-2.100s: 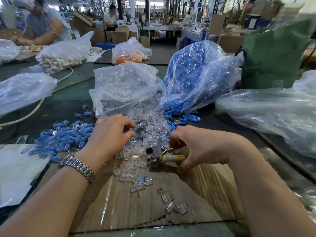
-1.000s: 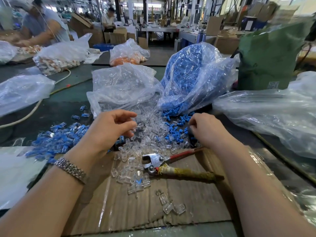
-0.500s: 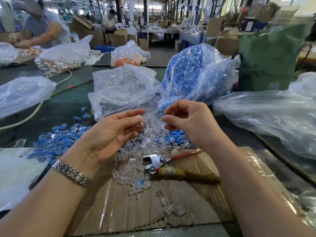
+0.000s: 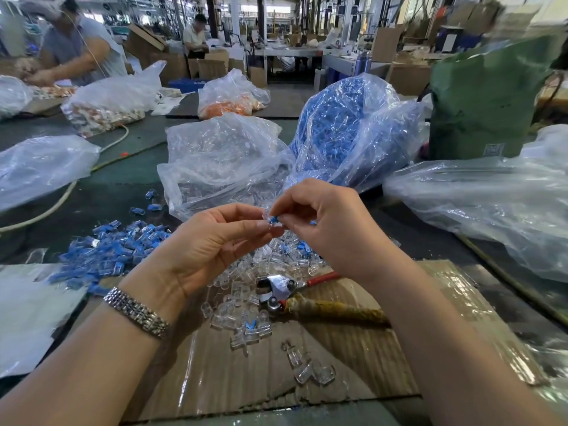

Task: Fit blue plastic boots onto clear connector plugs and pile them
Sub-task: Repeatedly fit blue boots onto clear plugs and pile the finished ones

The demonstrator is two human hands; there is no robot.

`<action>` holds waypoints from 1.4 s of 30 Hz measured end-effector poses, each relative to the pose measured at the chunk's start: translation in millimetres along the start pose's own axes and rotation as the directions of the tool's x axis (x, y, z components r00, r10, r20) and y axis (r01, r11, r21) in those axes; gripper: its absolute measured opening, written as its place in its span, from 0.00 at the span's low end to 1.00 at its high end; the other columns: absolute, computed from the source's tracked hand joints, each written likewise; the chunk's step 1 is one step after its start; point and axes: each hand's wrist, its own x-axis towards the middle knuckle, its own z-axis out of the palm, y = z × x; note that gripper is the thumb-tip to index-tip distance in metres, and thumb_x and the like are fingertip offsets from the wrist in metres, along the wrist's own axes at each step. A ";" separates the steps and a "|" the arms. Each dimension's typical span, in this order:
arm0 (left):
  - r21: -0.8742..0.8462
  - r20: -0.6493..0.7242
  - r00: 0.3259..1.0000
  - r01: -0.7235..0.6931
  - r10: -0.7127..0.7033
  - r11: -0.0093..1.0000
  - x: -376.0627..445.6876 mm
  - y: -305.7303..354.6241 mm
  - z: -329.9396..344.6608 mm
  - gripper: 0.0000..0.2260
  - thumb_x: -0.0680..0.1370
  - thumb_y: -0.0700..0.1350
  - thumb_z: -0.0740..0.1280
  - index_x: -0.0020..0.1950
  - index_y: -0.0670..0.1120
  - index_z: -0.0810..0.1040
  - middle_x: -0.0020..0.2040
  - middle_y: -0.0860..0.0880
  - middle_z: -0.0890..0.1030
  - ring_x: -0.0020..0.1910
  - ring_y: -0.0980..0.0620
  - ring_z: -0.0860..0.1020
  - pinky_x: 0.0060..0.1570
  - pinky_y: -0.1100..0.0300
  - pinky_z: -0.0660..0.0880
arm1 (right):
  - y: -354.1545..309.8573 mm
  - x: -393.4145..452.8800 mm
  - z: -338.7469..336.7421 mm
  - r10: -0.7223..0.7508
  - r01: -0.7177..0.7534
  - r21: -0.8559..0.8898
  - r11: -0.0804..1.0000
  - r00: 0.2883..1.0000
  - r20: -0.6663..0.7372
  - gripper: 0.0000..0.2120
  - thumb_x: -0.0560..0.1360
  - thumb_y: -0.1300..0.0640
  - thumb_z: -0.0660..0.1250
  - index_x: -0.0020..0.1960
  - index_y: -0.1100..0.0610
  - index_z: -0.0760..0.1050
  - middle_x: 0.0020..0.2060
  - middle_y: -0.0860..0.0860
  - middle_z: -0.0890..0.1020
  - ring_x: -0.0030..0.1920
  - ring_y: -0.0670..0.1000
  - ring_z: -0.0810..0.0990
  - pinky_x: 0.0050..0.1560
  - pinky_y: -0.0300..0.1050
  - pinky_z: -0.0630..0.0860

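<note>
Blue boot point(image 4: 273, 220) is pinched in my right hand point(image 4: 330, 229), fingertips curled round it; my left hand point(image 4: 212, 244) is pinching a clear plug point(image 4: 266, 214), thumb and forefinger closed on it. Both are meeting above the loose clear plugs point(image 4: 246, 309) mid-surface. I'm lining the boot's opening square with the plug end and pushing straight, no twist, probably until it seats. Finished pile point(image 4: 113, 250) is sitting near left; I'm expecting to drop this one there. Pliers point(image 4: 307, 295) are lying idle on the cardboard point(image 4: 307, 392).
</note>
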 end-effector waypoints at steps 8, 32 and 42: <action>0.033 0.045 0.998 -0.040 0.039 0.999 -3.2 3.1 1.7 0.09 0.70 0.30 0.70 0.47 0.37 0.87 0.52 0.36 0.85 0.52 0.41 0.86 0.46 0.62 0.82 | -3.3 -0.8 -4.4 0.024 -0.025 0.048 0.999 1.000 0.020 0.04 0.77 0.62 0.73 0.50 0.55 0.82 0.40 0.45 0.83 0.43 0.43 0.82 0.50 0.43 0.80; 0.079 -0.006 0.993 -0.116 0.116 0.990 -4.0 6.4 -6.5 0.12 0.72 0.33 0.71 0.55 0.36 0.83 0.55 0.33 0.84 0.55 0.40 0.85 0.47 0.61 0.82 | -3.5 -14.0 -16.2 0.406 -0.019 -0.531 0.847 0.669 0.622 0.23 0.67 0.44 0.79 0.58 0.46 0.75 0.51 0.43 0.77 0.52 0.48 0.76 0.55 0.49 0.78; 0.085 -0.089 0.972 -0.211 0.218 0.974 -4.7 8.7 -4.6 0.10 0.68 0.37 0.73 0.48 0.43 0.87 0.52 0.41 0.86 0.52 0.47 0.85 0.49 0.59 0.82 | 3.6 -8.6 -32.6 0.356 -0.370 -0.070 0.927 0.802 0.479 0.07 0.76 0.53 0.66 0.46 0.56 0.79 0.33 0.48 0.85 0.30 0.43 0.81 0.34 0.34 0.74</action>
